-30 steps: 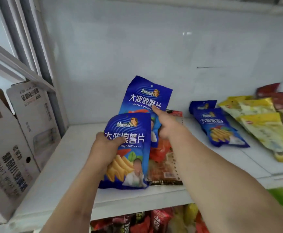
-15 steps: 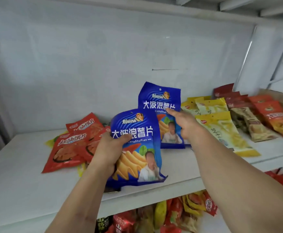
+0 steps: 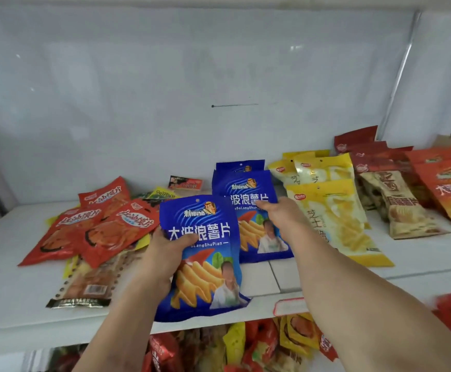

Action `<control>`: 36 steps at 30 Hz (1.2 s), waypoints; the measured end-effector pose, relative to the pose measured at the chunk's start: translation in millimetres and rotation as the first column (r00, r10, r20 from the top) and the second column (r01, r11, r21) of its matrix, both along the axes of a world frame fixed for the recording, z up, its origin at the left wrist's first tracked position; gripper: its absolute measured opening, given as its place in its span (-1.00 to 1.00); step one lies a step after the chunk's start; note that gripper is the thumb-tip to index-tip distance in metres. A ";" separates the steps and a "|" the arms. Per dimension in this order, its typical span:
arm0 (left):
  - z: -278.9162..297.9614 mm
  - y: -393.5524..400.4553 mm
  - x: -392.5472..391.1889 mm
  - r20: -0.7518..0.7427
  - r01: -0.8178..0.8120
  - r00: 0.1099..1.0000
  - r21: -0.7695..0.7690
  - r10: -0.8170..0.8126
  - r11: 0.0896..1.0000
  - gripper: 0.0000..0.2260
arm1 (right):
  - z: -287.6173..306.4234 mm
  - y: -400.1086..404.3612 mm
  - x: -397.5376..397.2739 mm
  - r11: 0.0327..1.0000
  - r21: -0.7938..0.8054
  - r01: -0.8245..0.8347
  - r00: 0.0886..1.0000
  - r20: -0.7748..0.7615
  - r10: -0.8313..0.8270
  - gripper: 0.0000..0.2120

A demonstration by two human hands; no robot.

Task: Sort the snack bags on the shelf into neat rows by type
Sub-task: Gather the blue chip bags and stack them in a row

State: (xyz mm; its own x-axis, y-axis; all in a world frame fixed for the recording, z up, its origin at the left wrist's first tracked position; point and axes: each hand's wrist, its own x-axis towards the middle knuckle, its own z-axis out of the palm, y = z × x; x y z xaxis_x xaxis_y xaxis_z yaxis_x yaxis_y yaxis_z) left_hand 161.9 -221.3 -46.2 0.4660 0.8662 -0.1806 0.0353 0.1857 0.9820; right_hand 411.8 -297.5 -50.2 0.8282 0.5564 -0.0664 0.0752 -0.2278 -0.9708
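Note:
My left hand (image 3: pixel 166 253) grips a blue chip bag (image 3: pixel 205 264) by its left edge, held tilted over the front of the white shelf (image 3: pixel 17 296). My right hand (image 3: pixel 280 214) holds the right edge of a second blue chip bag (image 3: pixel 248 210), which lies on the shelf on top of another blue bag (image 3: pixel 239 165) behind it. Yellow bags (image 3: pixel 334 210) lie in a row just to the right. Red bags (image 3: pixel 98 232) are piled loosely on the left.
A clear brown snack bag (image 3: pixel 90 283) lies under the red pile near the shelf front. Beige bags (image 3: pixel 399 208) and red-orange bags (image 3: pixel 449 189) fill the right end. A small pack (image 3: pixel 185 182) stands by the back wall. More snacks sit on the lower shelf (image 3: pixel 246 345).
The view has swung to the right, from the shelf's left end to its middle. Both hands have carried their blue bags right; the right-hand bag now lies beside the yellow row.

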 end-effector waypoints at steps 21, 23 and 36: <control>-18.4 -13.1 90.9 -0.137 -0.079 0.983 0.267 0.119 0.960 -0.54 | -0.5 1.3 -2.0 0.995 -0.029 0.091 0.983 0.161 -0.085 -0.64; -20.3 -11.3 97.1 -0.135 -0.078 0.984 0.278 0.119 0.958 -0.53 | -5.1 -1.3 -3.6 0.996 -0.007 0.093 0.988 0.127 -0.092 -0.66; -23.9 -1.4 125.6 -0.199 0.035 0.980 0.314 0.030 0.949 -0.41 | -17.0 10.1 17.1 0.993 -0.017 0.116 0.984 0.142 -0.112 -0.40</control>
